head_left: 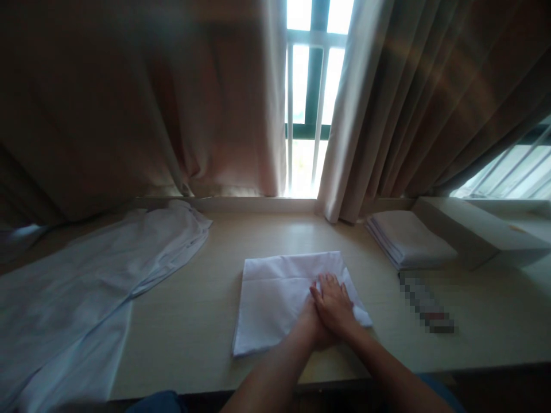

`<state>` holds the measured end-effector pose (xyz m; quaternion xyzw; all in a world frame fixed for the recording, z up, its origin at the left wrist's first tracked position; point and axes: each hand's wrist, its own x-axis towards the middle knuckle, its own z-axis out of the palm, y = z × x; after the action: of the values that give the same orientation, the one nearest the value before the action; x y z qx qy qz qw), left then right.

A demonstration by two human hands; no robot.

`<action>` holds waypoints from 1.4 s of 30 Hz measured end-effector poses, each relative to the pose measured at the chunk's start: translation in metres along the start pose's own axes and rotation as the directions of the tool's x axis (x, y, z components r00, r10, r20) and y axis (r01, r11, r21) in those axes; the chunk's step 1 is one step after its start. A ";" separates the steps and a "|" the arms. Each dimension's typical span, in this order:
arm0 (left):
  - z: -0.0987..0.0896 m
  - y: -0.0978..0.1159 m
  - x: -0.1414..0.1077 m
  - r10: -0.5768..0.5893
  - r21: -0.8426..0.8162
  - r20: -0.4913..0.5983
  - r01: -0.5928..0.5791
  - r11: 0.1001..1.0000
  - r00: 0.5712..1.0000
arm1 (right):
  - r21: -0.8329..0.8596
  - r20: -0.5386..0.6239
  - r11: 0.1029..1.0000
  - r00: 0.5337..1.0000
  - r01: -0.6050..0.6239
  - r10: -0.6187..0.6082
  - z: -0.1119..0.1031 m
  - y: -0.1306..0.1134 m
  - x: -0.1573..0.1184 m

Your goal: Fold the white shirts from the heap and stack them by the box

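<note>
A white cloth [275, 298], folded into a flat rectangle, lies on the table in front of me. My right hand [334, 304] rests on its right part with the fingers stretched out and lying over my left hand. Beneath it, my left hand [317, 331] reaches in from the left and presses against the cloth near its right front edge. Most of the left fingers are covered by the right hand, so their pose is hidden. The two wrists come close together over the cloth's near side.
Loose white fabric [86, 287] spreads over the left of the pale table [185, 338]. At the right lie a folded white cloth [408, 238], a box [486, 229] and a pixelated object [426, 304]. Curtains [370, 115] hang behind, before a barred window [316, 86].
</note>
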<state>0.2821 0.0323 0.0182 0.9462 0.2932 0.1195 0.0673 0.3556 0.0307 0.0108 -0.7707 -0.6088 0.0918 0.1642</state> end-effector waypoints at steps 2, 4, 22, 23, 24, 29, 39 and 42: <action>-0.007 -0.005 -0.005 0.066 0.019 0.017 -0.066 0.998 0.998 | 0.034 -0.047 0.999 0.999 -0.008 0.010 0.002 0.011 -0.003; -0.013 -0.009 -0.010 0.102 0.045 0.015 -0.103 0.994 0.995 | 0.056 -0.083 0.998 0.997 0.003 0.001 0.004 0.024 -0.005; -0.039 -0.091 -0.103 0.063 0.083 0.148 -0.076 0.994 0.987 | -0.096 -0.130 0.995 0.991 0.014 -0.027 0.006 0.046 -0.018; -0.042 -0.101 -0.116 0.037 0.106 0.158 -0.054 0.993 0.987 | -0.102 -0.136 0.995 0.990 0.019 -0.033 0.005 0.046 -0.019; -0.045 -0.111 -0.128 0.017 0.122 0.166 -0.037 0.992 0.986 | -0.107 -0.139 0.994 0.990 0.022 -0.037 0.005 0.045 -0.019; -0.047 -0.145 -0.167 -0.051 0.162 0.162 0.024 0.987 0.985 | -0.120 -0.141 0.993 0.989 0.023 -0.040 0.005 0.045 -0.021; -0.051 -0.148 -0.177 -0.157 0.113 0.057 0.150 0.982 0.986 | -0.123 -0.142 0.992 0.989 0.019 -0.036 0.005 0.044 -0.023; -0.051 -0.147 -0.177 -0.261 0.089 -0.039 0.264 0.961 0.965 | -0.122 -0.148 0.992 0.988 0.022 -0.040 0.004 0.043 -0.023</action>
<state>0.0484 0.0546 0.0052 0.8994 0.4221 0.1084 0.0342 0.3880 -0.0003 -0.0103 -0.7744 -0.6110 -0.0056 0.1641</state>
